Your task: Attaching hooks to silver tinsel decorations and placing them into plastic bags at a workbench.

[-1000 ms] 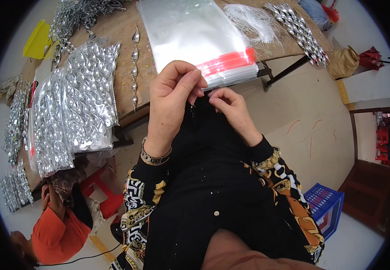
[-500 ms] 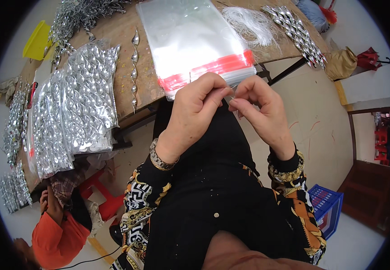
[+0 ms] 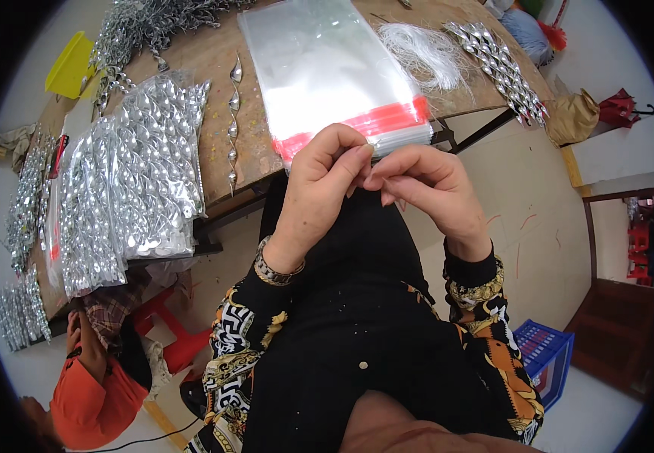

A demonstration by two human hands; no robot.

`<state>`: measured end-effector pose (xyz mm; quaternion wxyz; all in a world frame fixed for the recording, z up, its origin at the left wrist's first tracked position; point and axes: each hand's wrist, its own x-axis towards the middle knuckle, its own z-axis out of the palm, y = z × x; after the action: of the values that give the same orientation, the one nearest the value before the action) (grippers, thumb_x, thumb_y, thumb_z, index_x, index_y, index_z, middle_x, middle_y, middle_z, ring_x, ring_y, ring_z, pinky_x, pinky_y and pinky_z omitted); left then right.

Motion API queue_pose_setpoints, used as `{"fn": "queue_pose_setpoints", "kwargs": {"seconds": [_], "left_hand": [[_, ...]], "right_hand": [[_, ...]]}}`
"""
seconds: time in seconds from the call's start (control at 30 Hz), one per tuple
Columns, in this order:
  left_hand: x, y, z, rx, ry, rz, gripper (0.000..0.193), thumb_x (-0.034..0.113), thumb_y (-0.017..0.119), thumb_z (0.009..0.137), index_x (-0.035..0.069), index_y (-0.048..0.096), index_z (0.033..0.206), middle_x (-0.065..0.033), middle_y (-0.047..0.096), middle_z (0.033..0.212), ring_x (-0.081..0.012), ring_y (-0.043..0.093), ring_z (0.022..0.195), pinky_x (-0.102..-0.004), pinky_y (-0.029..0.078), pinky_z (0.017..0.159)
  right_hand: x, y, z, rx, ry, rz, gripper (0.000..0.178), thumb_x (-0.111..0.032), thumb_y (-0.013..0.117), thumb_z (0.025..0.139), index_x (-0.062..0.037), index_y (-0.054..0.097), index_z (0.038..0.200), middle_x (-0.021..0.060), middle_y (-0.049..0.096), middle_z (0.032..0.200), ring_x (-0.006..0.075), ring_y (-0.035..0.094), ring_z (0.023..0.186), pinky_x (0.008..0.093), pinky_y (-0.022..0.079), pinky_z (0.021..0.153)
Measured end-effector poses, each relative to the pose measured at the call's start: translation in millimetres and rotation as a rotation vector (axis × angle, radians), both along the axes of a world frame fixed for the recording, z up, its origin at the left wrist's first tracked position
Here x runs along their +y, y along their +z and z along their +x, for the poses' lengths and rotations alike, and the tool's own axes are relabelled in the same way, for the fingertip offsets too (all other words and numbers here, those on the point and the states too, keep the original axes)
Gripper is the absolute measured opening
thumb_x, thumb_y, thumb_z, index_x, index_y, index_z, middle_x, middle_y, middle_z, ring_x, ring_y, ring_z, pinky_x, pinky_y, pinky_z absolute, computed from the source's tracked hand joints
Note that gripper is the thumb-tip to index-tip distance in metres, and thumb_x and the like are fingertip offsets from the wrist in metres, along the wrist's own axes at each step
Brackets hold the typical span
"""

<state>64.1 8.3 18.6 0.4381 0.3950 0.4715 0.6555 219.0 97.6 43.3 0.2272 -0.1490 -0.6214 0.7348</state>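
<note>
My left hand [image 3: 323,189] and my right hand [image 3: 434,181] meet in front of me, just off the table's near edge. Both are closed, thumbs pressed to forefingers. What they pinch is too thin and hidden to make out. Just beyond them lies a stack of clear plastic bags [image 3: 319,68] with red strips along the near end. A single silver twisted strip [image 3: 233,124] rests left of the bags. To their right are a hank of white thread [image 3: 421,57] and a row of silver twisted strips [image 3: 497,68].
Clear bags packed with silver twists [image 3: 131,174] cover the table's left, with a silver tangled heap [image 3: 153,26] and a yellow basket [image 3: 70,64] behind. Another person in an orange top [image 3: 97,400] sits at lower left by a red stool [image 3: 176,332]. A blue crate [image 3: 544,355] stands right.
My hands have drawn closer together, the right shifting slightly left and down. Both remain pinched. The view has shifted slightly, while the table items look the same.
</note>
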Motion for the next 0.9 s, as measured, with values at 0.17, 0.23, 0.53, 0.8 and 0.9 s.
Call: {"fn": "queue_pose_setpoints", "kwargs": {"seconds": [0.17, 0.23, 0.53, 0.8, 0.9], "left_hand": [[1, -1, 2, -0.058, 0.003, 0.009, 0.009, 0.011, 0.052, 0.095, 0.003, 0.056, 0.094, 0.0022, 0.057, 0.075, -0.0031, 0.051, 0.065, -0.0166, 0.037, 0.054], [1, -1, 3, -0.073, 0.005, 0.005, 0.009, 0.011, 0.053, 0.095, 0.003, 0.056, 0.094, 0.0018, 0.057, 0.075, -0.0032, 0.051, 0.065, -0.0166, 0.037, 0.053], [0, -1, 3, 0.012, 0.057, 0.010, 0.009, 0.006, 0.054, 0.094, 0.001, 0.061, 0.094, -0.0008, 0.059, 0.080, -0.0047, 0.054, 0.068, -0.0167, 0.037, 0.056], [1, 1, 6, 0.054, 0.080, 0.052, 0.008, 0.006, 0.059, 0.089, -0.002, 0.061, 0.089, -0.0015, 0.055, 0.085, -0.0069, 0.057, 0.070, -0.0187, 0.041, 0.058], [2, -1, 6, 0.099, 0.080, 0.070, 0.008, 0.004, 0.055, 0.092, 0.000, 0.061, 0.093, -0.0007, 0.058, 0.081, -0.0049, 0.054, 0.069, -0.0171, 0.038, 0.056]], "right_hand": [[0, -3, -1, 0.048, -0.087, 0.171, 0.014, 0.005, 0.057, 0.086, 0.0029, 0.063, 0.098, 0.0095, 0.068, 0.093, 0.0127, 0.063, 0.080, 0.0224, 0.050, 0.070], [2, -2, 0, 0.061, -0.120, 0.343, 0.012, 0.007, 0.059, 0.085, 0.0031, 0.064, 0.095, 0.0097, 0.068, 0.093, 0.0136, 0.064, 0.082, 0.0233, 0.050, 0.073], [-3, -7, -8, 0.043, -0.372, 0.271, 0.005, 0.003, 0.060, 0.085, 0.0001, 0.062, 0.090, 0.0019, 0.062, 0.084, 0.0085, 0.056, 0.076, 0.0207, 0.045, 0.071], [-3, -5, -9, -0.016, -0.346, 0.144, 0.011, 0.000, 0.064, 0.084, -0.0006, 0.063, 0.096, 0.0004, 0.062, 0.085, 0.0063, 0.057, 0.076, 0.0199, 0.045, 0.069], [-3, -6, -10, 0.001, -0.318, 0.125, 0.016, 0.000, 0.064, 0.084, -0.0006, 0.062, 0.101, 0.0003, 0.062, 0.084, 0.0061, 0.057, 0.076, 0.0196, 0.045, 0.069]]}}
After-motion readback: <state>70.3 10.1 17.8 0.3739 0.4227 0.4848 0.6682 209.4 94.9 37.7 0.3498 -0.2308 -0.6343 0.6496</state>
